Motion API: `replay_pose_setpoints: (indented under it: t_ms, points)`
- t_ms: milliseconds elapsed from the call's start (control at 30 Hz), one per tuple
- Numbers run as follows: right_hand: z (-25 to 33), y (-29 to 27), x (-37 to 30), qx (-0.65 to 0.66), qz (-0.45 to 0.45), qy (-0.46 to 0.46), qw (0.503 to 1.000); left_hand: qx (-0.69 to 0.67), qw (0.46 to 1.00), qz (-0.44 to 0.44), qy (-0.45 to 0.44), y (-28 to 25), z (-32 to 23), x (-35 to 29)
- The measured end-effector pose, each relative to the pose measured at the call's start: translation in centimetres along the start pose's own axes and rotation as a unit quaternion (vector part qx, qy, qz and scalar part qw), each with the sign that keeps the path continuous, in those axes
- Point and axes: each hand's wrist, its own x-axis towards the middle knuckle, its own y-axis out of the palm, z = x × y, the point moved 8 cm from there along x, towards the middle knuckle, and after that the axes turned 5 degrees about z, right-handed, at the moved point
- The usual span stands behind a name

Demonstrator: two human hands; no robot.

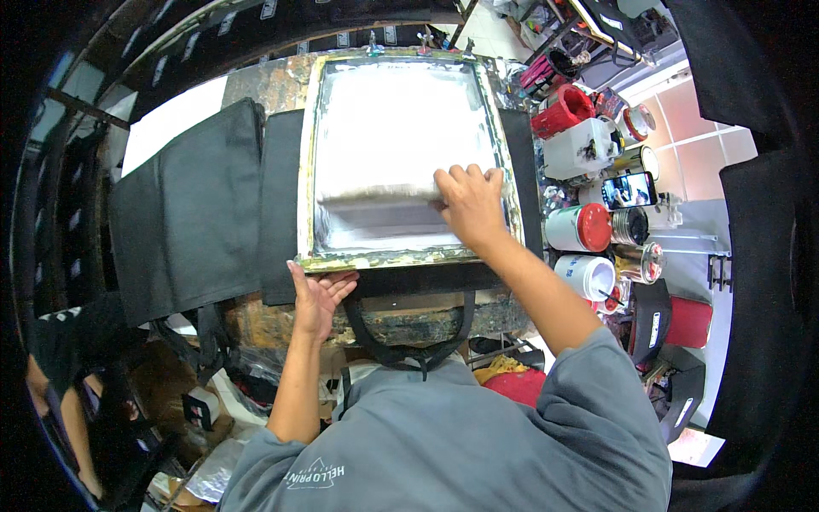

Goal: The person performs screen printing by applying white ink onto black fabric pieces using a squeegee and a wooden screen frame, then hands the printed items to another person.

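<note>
The right forearm reaches up and leftward, and the right hand (471, 205), back upward, curls its fingers over the right end of a blurred squeegee (375, 196) inside the frame (305, 188). The left hand (317, 297) is spread, palm up, thumb raised at the frame's near left corner, forearm nearly vertical. The frame lies over a black bag (281, 179) on the bench (269, 322).

The screen frame (308, 162) is viewed from above, downward and at close range, through a wide head-worn fisheye, with the grey shirt (486, 427) caught along the lower edge
</note>
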Motion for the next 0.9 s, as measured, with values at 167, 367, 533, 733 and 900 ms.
replay_pose_setpoints:
  t_ms: [167, 367, 533, 733, 900]
  points:
    - [-3.2, 2.4, 7.5, -0.027, -0.003, 0.019, 0.999, 0.017, 1.0, -0.004, -0.012, -0.1, -0.4, 0.0]
    - [-6.5, 5.2, 14.1, -0.001, 0.074, 0.022, 0.997, 0.007, 0.997, -0.048, -0.062, -0.8, 1.5, 0.9]
    - [-7.4, 2.1, 14.7, 0.071, 0.041, 0.005, 0.997, 0.162, 0.964, -0.067, -0.199, -2.9, 1.7, 1.0]
    - [-4.7, -4.6, 13.1, 0.046, -0.104, -0.135, 0.984, 0.359, 0.925, -0.11, 0.065, 0.6, -7.6, -3.2]
    - [0.1, -1.1, 15.1, 0.006, -0.073, -0.37, 0.926, 0.547, 0.74, -0.178, 0.348, 10.1, -12.6, -4.0]
